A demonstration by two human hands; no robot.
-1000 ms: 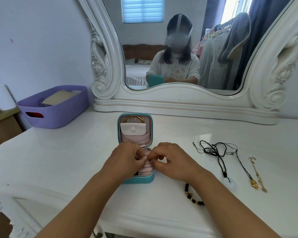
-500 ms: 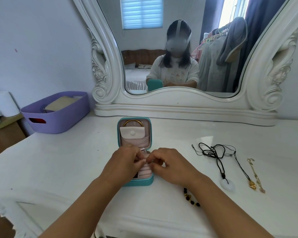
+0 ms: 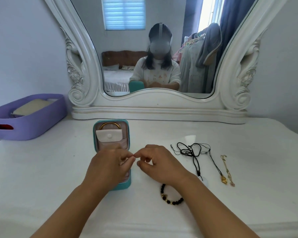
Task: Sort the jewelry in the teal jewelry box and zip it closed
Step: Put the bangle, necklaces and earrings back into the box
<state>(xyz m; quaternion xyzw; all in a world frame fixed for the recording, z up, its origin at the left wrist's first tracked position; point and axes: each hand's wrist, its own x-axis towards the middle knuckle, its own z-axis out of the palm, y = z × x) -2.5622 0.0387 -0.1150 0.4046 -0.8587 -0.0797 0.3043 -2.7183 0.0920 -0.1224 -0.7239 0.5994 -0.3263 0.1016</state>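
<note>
One teal box (image 3: 111, 185) open on the white tabletop (image 3: 41, 169), gold bangle (image 3: 109, 124) and one snap pouch (image 3: 108, 136) in its lid. Right of it: one beaded bracelet (image 3: 170, 197), two black cord necklaces (image 3: 194, 152), one gold chain (image 3: 227, 170). Left hand (image 3: 108, 166) over the box, right hand (image 3: 159, 163) just beside; fingers curled, fingertips nearly meeting; anything pinched too small to tell. One purple basket (image 3: 27, 124) far left.

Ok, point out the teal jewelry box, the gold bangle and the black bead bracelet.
teal jewelry box (image 3: 122, 185): head view, on its near front wall.
gold bangle (image 3: 110, 124): head view, top of the arc above the lid pouch.
black bead bracelet (image 3: 163, 196): head view, on its left beads.
</note>
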